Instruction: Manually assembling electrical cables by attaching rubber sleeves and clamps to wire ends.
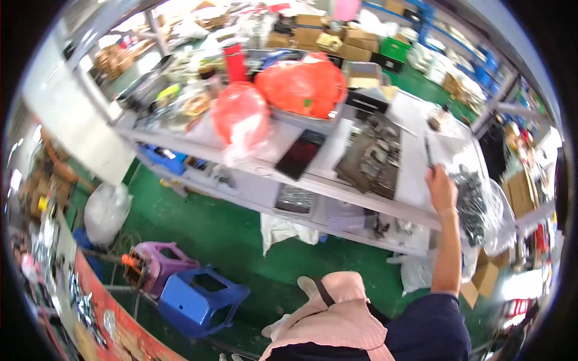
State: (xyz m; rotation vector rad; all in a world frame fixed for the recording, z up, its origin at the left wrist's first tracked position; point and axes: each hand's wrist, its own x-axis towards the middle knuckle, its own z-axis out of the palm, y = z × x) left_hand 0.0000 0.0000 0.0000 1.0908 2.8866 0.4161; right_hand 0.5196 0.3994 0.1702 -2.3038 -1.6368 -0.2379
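Observation:
My right hand (443,191) reaches over the right end of the white workbench (415,174), its fingers closed around a thin, dark, stick-like tool (428,149). The tool points away from me; blur hides its exact kind. Just beyond its tip stands a small container with a dark top (442,118). Beside my wrist, clear plastic bags with dark contents (472,201) lie at the bench's right edge. Left of the hand, a dark mat (355,165) carries a pile of grey, metal-looking parts (379,141). My left hand is not in view.
Farther left on the bench lie a dark flat tablet-like panel (301,154) and orange-red plastic bags (304,84). A lower shelf holds a tray (295,200). Blue (195,301) and purple (162,262) stools stand on the green floor. Boxes crowd the background.

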